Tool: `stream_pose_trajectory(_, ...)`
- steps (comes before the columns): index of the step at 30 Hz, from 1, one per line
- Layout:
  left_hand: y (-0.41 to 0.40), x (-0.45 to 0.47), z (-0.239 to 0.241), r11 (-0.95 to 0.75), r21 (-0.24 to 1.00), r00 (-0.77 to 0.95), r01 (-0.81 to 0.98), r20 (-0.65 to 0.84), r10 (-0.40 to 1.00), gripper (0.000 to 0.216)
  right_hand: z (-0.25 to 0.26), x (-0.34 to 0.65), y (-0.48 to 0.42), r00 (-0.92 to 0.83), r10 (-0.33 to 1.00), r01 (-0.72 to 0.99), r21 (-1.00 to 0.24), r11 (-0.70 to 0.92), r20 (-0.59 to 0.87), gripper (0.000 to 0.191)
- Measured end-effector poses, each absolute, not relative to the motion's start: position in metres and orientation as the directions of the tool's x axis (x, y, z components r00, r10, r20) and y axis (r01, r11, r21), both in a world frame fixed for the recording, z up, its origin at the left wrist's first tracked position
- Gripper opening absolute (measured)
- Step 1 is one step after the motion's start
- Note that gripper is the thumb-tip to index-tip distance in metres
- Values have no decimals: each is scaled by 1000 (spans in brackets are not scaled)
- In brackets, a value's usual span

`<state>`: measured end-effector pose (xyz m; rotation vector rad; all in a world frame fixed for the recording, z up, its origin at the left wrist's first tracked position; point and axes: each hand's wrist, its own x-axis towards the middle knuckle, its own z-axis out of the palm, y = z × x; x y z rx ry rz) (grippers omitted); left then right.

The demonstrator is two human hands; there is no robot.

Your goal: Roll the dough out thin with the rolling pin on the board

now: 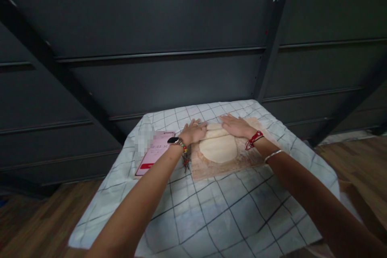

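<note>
A pale, flat oval sheet of dough (218, 150) lies on a brownish mat (208, 171). At its far edge is a thicker pale roll (216, 131); I cannot tell whether this is rolled-up dough or a separate thing. My left hand (194, 131) rests palm down at the left end of the roll, fingers stretched forward. On the right end lies my right hand (236, 125), flat, its fingers reaching inward. Both hands touch the roll without wrapping round it. Their palms hide its two ends.
A phone (155, 151) with a timer on its pink screen lies left of the mat, close to my left forearm. A white checked cloth (211, 213) covers the table. Dark panels (169, 80) stand just behind it, and wooden floor (353, 153) shows at the sides.
</note>
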<state>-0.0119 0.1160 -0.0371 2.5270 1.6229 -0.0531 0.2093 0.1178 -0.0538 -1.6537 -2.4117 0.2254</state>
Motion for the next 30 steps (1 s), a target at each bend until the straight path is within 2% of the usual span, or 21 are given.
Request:
stream_pose_trajectory(4, 99, -11, -34, -408, 100, 416, 907, -69, 907, 50, -50, 206, 95, -359, 928, 912, -175, 371, 98, 53)
stream_pose_trajectory(13, 63, -8, -34, -499, 27, 496, 866, 66, 866, 47, -55, 206, 56, -354, 886, 924, -34, 381, 300, 53)
stream_pose_trajectory(19, 38, -10, -36, -489, -2, 487, 872, 99, 868, 44, -57, 208, 32, -384, 860, 908, -32, 418, 337, 50)
stream_pose_trajectory(24, 19, -11, -46, -508, -53, 508, 859, 199, 838, 39, -60, 212, 10, -407, 819, 877, -77, 474, 404, 46)
stream_pose_trajectory(30, -6, -10, -51, -492, -89, 499, 866, 238, 834, 47, -68, 218, -12, -422, 779, 851, -93, 517, 464, 46)
